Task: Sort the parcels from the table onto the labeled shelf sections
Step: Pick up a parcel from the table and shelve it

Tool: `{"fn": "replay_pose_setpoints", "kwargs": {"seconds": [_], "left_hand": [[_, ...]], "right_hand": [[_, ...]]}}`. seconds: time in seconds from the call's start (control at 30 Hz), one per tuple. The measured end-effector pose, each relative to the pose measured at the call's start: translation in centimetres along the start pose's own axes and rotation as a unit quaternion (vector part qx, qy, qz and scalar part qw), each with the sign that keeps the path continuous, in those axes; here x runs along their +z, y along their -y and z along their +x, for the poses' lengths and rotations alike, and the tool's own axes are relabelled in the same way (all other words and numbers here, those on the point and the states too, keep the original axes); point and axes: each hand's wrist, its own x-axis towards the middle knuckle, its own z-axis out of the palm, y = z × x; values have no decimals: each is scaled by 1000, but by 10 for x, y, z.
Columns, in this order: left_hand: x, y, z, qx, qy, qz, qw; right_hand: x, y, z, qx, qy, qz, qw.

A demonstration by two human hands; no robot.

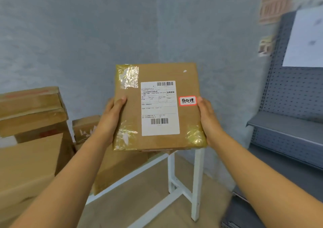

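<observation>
Cardboard parcel (pixel 158 105) held upright in mid-air above the counter (pixel 148 163), gripped at its side edges by both hands, left (pixel 111 117) and right (pixel 208 119); grey shelf (pixel 288 124) at right

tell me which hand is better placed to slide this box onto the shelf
Right, probably. The shelf is on the person's right, and the right hand holds the box on the edge nearest it. The left hand grips the far edge, toward the table.
</observation>
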Motion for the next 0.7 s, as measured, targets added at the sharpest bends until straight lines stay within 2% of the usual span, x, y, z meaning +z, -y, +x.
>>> {"fn": "replay_pose_setpoints", "kwargs": {"seconds": [0.33,0.53,0.7], "left_hand": [[126,-7,-57,-6,134,-46,990],[235,-6,-118,-30,217,-75,973],[343,-1,-201,-51,294,-95,950]], "right_hand": [[-137,44,-89,-30,-131,-54,989],[-249,69,-160,-31,-214,-79,973],[-359,95,-239,-21,-296,-121,947]]}}
